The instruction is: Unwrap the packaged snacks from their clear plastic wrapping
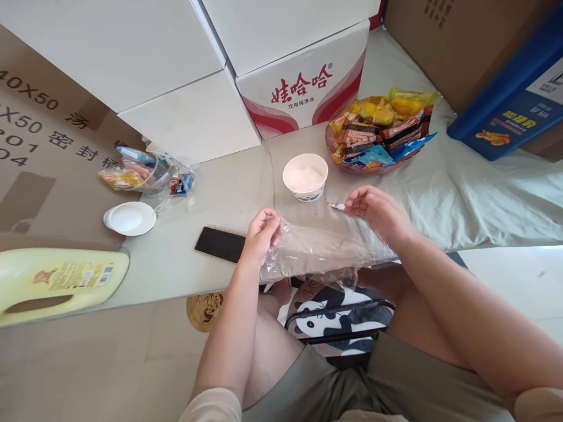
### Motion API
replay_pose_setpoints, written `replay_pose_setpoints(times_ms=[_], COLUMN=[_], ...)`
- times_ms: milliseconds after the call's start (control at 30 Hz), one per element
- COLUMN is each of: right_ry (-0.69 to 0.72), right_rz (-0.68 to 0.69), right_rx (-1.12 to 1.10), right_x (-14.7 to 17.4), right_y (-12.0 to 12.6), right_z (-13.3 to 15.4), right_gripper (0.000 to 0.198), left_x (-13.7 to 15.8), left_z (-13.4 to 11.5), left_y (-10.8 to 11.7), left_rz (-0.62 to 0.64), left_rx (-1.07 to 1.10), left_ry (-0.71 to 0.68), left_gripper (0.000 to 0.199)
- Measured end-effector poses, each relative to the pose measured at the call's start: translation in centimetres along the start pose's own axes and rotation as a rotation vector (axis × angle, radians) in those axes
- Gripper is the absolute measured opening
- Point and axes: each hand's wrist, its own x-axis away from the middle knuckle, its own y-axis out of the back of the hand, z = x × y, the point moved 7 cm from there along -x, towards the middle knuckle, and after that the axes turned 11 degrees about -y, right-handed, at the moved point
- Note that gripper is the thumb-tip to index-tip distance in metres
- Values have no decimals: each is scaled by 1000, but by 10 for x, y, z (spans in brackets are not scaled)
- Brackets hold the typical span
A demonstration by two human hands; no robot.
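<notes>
My left hand (264, 231) is closed, pinching the edge of a clear plastic bag (323, 249). The bag spreads to the right along the front edge of the covered surface, and part of it hangs down. At my right hand (372, 211) the fingers are curled round a small, slim white tool (336, 206) with a thin, dark tip pointing left, low over the surface. A paper bowl (305, 177) with a blue pattern and something whitish inside stands just beyond both hands. Beside my left hand lies a black phone (220, 243), partly behind my wrist.
A basket of wrapped snacks (380, 132) stands at the back right. On the left are a tilted white paper bowl (130, 218), a clear tub of packets (145, 170) and a yellow jug (61, 284). White boxes (303, 88) and a blue container (510, 99) border the surface.
</notes>
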Motion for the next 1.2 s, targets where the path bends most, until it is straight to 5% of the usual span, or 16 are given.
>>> replay_pose_setpoints(times_ms=[200, 367, 467, 667, 867, 1000, 1200], right_ry=[-232, -293, -321, -344, -239, -146, -150], right_rz=[526, 681, 678, 635, 332, 157, 140], right_rx=[163, 189, 207, 307, 168, 28, 16], right_x=[14, 23, 25, 27, 15, 7, 7], right_y=[-40, -53, -60, -66, -45, -36, -39], right_z=[-19, -23, -27, -30, -12, -8, -11], right_gripper=[53, 57, 49, 4, 11, 17, 20], left_x=[3, 6, 8, 8, 8, 9, 4], left_z=[9, 12, 15, 13, 9, 10, 16], left_y=[-15, -19, -23, -23, -23, -33, -31], left_rz=[147, 217, 249, 260, 224, 251, 164], left_rx=[-83, -137, -163, -10, 294, 313, 223], left_ry=[56, 95, 117, 141, 165, 141, 144], left_gripper=[36, 34, 35, 43, 68, 80, 80])
